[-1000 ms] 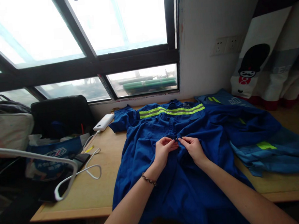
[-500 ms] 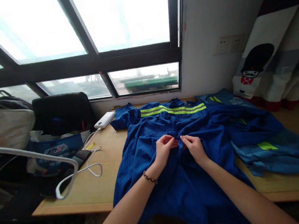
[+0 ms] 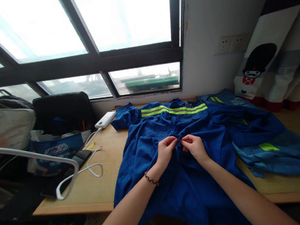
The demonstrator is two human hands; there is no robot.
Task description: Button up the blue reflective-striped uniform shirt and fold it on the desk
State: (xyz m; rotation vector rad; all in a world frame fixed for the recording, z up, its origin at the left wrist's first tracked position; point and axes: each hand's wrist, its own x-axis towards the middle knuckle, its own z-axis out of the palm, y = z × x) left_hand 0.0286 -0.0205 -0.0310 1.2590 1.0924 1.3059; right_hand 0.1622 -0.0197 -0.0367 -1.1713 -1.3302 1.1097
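Observation:
A blue work garment (image 3: 148,160) with yellow-green and grey reflective strips lies spread front side up, its lower part hanging over the near table edge. My left hand (image 3: 166,149), with a braided bracelet at the wrist, pinches the cloth at the front opening. Facing it, my right hand (image 3: 194,147) pinches the opposite edge of the same opening. The fingertips of both hands almost meet. Whether a button or fastener sits between them is too small and hidden to tell.
The wooden table (image 3: 94,191) carries a white power bank (image 3: 105,120) with a white cable (image 3: 89,168). A lighter blue garment (image 3: 276,156) lies right. Bags and a black chair back (image 3: 63,108) stand left. Behind are a window and a curtain (image 3: 267,59).
My right hand has shifted slightly left and my fingertips are closer together at the opening. Both hands keep pinching the cloth; the garment lies almost unchanged.

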